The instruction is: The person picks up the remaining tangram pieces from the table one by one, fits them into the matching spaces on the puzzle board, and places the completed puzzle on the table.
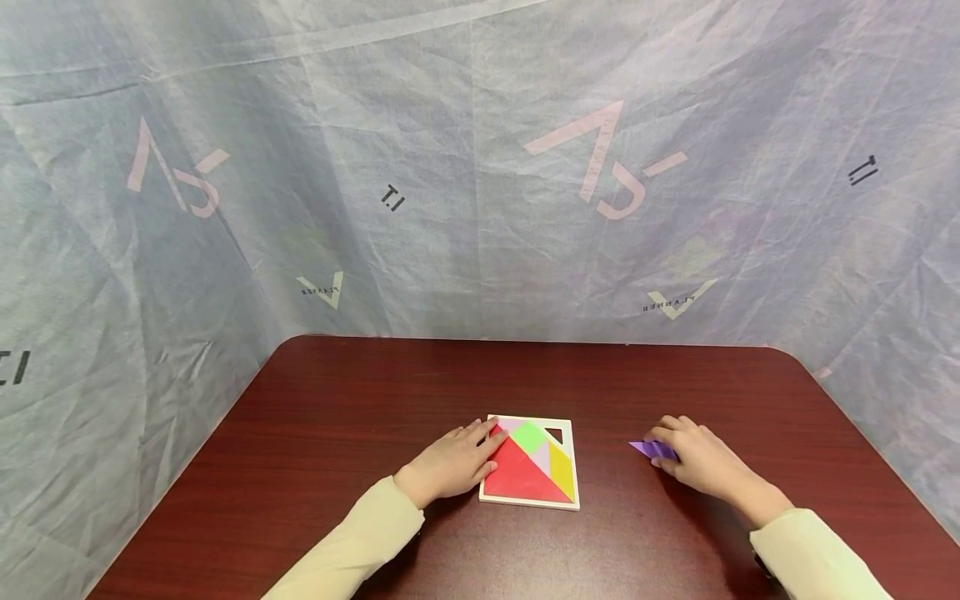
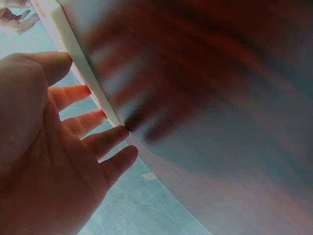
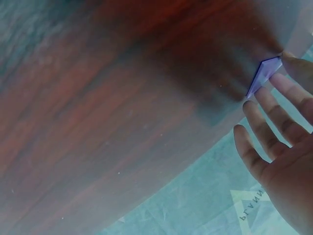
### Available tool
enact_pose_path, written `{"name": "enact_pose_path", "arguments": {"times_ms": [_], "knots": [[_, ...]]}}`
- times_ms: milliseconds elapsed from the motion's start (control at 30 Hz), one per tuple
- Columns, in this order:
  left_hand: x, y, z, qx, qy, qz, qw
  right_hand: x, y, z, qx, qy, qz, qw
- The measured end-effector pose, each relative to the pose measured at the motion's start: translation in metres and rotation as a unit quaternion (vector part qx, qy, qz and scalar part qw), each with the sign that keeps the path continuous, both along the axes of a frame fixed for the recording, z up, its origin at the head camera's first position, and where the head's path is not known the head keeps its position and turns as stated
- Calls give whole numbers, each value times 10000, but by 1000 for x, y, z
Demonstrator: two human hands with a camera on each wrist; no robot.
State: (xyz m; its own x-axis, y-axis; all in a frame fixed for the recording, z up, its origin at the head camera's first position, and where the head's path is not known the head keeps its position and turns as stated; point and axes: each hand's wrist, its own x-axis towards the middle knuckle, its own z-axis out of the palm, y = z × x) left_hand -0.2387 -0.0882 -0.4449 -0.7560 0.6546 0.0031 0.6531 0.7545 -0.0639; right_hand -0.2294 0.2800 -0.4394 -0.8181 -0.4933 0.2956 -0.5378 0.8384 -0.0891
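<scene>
A tangram tray (image 1: 528, 503) with a white rim lies flat on the table. Red, green, pink and yellow pieces sit in it, and a small dark triangle shows at its far right corner. My left hand (image 1: 453, 461) rests on the tray's left side, fingers extended over the rim and the red piece (image 1: 519, 477). In the left wrist view its fingertips touch the tray's pale edge (image 2: 73, 54). Off to the right, my right hand (image 1: 697, 457) pinches a flat purple tangram piece (image 1: 654, 449) between thumb and fingers. The right wrist view shows the purple piece (image 3: 264, 76) partly covered by fingertips.
Both hands are over a dark red-brown wooden table (image 1: 360, 400) with rounded far corners. Beyond its far edge hangs a grey printed cloth (image 1: 465, 250), which also runs along both sides.
</scene>
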Motion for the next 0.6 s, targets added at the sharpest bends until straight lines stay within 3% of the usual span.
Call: {"name": "enact_pose_path", "arguments": {"times_ms": [600], "knots": [[1,-1,3,50,51,-126,9999,4,-4,1,49,-112,-54,9999]]}}
